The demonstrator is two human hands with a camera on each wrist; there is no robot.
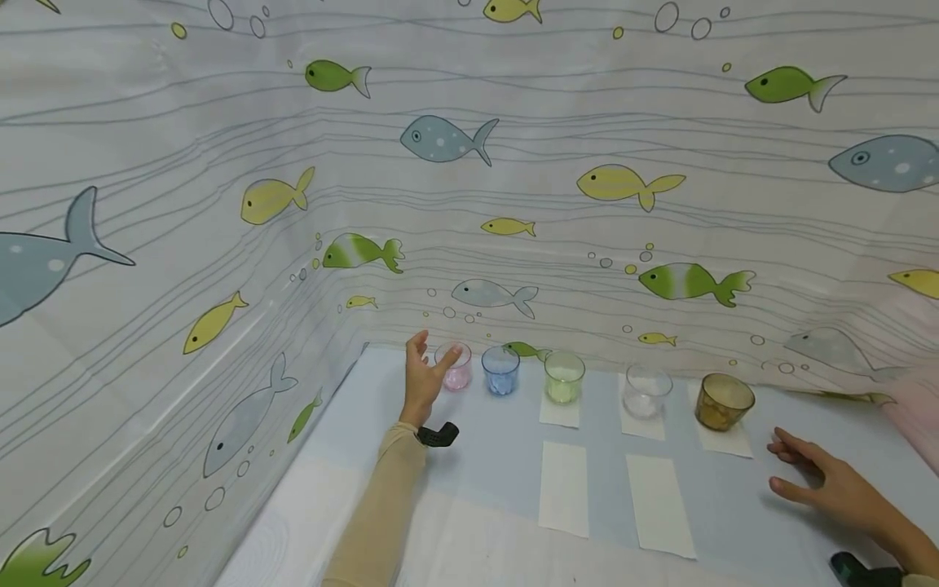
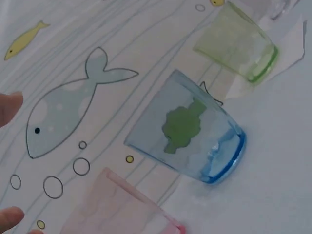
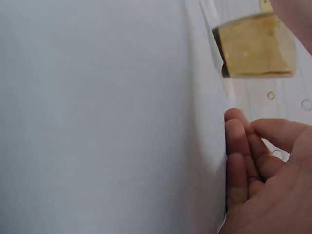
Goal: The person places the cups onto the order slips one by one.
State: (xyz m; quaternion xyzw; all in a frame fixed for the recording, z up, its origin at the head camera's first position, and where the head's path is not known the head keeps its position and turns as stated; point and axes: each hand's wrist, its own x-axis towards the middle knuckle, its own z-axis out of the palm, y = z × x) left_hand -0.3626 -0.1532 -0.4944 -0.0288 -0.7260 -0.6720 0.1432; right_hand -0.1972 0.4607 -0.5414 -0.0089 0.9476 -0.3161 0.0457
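Observation:
The left hand (image 1: 425, 381) is beside the pink glass (image 1: 458, 375), thumb and fingers apart around its left side; whether it touches the glass is unclear. In the left wrist view only fingertips show at the left edge, off the pink glass (image 2: 122, 209) and the blue glass (image 2: 187, 129). The right hand (image 1: 844, 493) hovers or rests at the right, fingers loosely bent and holding nothing, right of the amber glass (image 1: 724, 402). In the right wrist view that hand (image 3: 268, 175) appears below the amber glass (image 3: 258, 46), apart from it.
A blue glass (image 1: 501, 371), a green glass (image 1: 564, 377) and a clear glass (image 1: 646, 391) stand between the pink and amber ones. White paper rectangles lie under the right three glasses; two more (image 1: 563, 489), (image 1: 660, 505) lie nearer. A fish-patterned curtain (image 1: 557, 261) stands behind.

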